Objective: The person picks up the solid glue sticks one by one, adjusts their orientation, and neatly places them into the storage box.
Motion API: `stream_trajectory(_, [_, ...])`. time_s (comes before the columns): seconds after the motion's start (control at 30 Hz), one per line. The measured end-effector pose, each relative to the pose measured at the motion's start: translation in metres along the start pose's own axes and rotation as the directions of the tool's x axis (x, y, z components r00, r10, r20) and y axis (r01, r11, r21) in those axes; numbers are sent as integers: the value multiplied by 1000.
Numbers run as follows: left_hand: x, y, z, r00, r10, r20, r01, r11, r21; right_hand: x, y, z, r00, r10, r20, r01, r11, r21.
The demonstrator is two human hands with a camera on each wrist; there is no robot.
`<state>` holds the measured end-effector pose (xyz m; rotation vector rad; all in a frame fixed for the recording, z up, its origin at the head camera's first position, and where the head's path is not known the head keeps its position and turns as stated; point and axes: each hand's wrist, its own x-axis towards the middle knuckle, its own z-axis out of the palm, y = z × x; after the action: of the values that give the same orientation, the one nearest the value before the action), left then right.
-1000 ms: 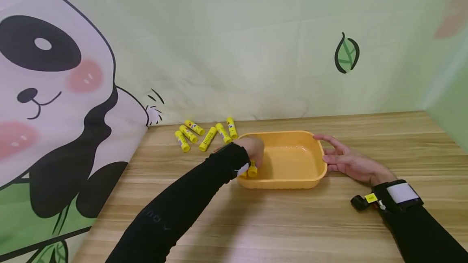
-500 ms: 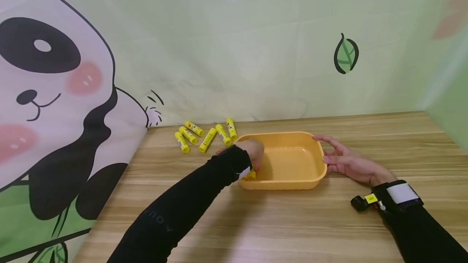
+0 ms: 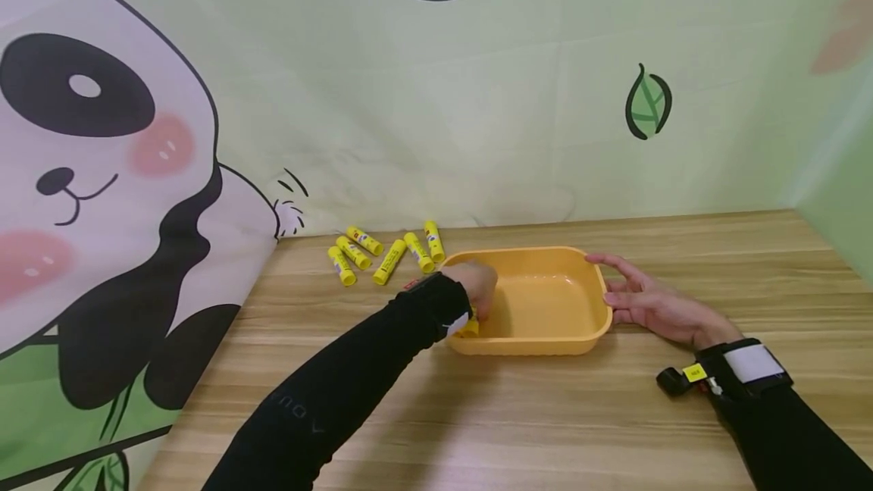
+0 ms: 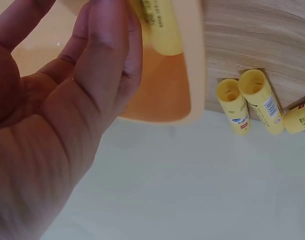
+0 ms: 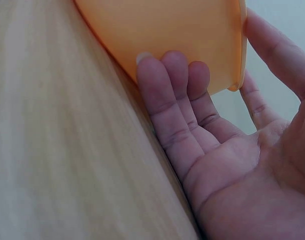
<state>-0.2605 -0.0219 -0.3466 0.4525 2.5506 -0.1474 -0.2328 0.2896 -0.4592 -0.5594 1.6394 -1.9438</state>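
My left hand (image 3: pixel 476 283) reaches down into the left end of an orange plastic basin (image 3: pixel 546 305). In the left wrist view its bent fingers (image 4: pixel 105 60) hold a yellow glue stick (image 4: pixel 165 32) close to the basin's wall; the fingertips are hidden behind the hand. From the head, yellow ends of glue stick (image 3: pixel 469 326) show beneath the wrist, just inside the near rim. At the basin's right end, my right hand (image 3: pixel 655 305) rests against the outside wall, fingers nearly straight. The right wrist view shows three fingertips on the wall (image 5: pixel 177 30) and another digit at the rim.
Several yellow glue sticks (image 3: pixel 389 261) lie scattered on the wooden table (image 3: pixel 546 415), left of and behind the basin. A light green cloth backdrop (image 3: pixel 477 112) with a printed panda (image 3: pixel 170 248) rises right behind the table's far edge.
The yellow glue stick ends under my left wrist have shifted slightly and show less than a second ago. Both hands and the basin have stayed nearly in place.
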Motion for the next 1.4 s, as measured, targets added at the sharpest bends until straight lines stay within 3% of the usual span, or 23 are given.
stream_trajectory(0.23, [-1,-4,-4,997,48,-61,-50,998,-26,1,2,-1,999,-28,31,28,1000,6])
stream_trajectory(0.33, [0,-7,-6,995,62,-82,-71,991,-113,2,3,-2,999,-36,40,36,999,6])
stream_trajectory(0.5, [0,-17,-8,986,101,-129,-137,943,-304,2,3,-3,998,-35,44,35,999,1])
stream_trajectory(0.67, [-6,-26,-10,971,129,-202,-193,920,-342,1,1,-3,999,-33,38,33,999,-2])
stream_trajectory(0.83, [-7,-35,-8,948,167,-272,-268,880,-393,1,3,-2,999,-23,24,23,1000,-3])
stream_trajectory(1.03, [-5,-49,-4,929,177,-324,-326,804,-498,2,4,-3,998,-33,44,33,999,0])
stream_trajectory(1.17, [-8,-56,-2,918,162,-361,-356,737,-575,1,1,-1,1000,-16,27,16,1000,-4])
stream_trajectory(1.23, [-10,-60,-1,911,151,-384,-375,692,-617,0,0,0,1000,-2,10,2,1000,-6])
stream_trajectory(1.4, [-12,-68,1,877,128,-463,-436,616,-656,-1,0,1,1000,4,6,-4,1000,-2])
